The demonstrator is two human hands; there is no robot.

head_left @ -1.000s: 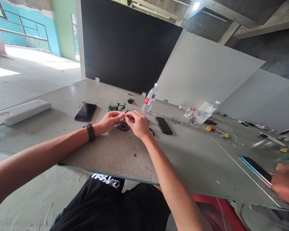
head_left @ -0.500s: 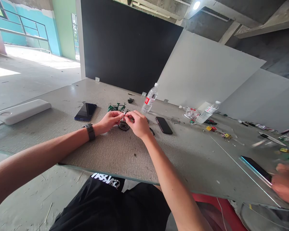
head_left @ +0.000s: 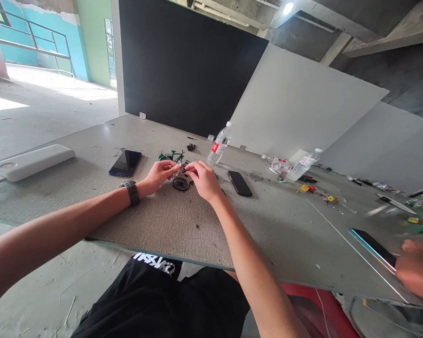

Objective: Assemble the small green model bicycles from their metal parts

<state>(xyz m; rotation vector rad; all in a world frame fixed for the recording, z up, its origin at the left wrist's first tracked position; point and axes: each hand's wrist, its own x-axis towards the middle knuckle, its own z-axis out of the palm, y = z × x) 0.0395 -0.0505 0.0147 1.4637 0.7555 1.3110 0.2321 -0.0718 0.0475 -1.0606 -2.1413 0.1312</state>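
The left hand [head_left: 160, 172] and right hand [head_left: 202, 179] pinch the green model bicycle [head_left: 172, 157], apparently steadying it upright on the tabletop [head_left: 183, 225].

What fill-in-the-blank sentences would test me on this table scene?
The left hand wears a dark ___ on its wrist.
Between the left hand and the right hand shows a small black spoked ___.
The green model behind the hands is a miniature ___.
Missing: watch, wheel, bicycle.
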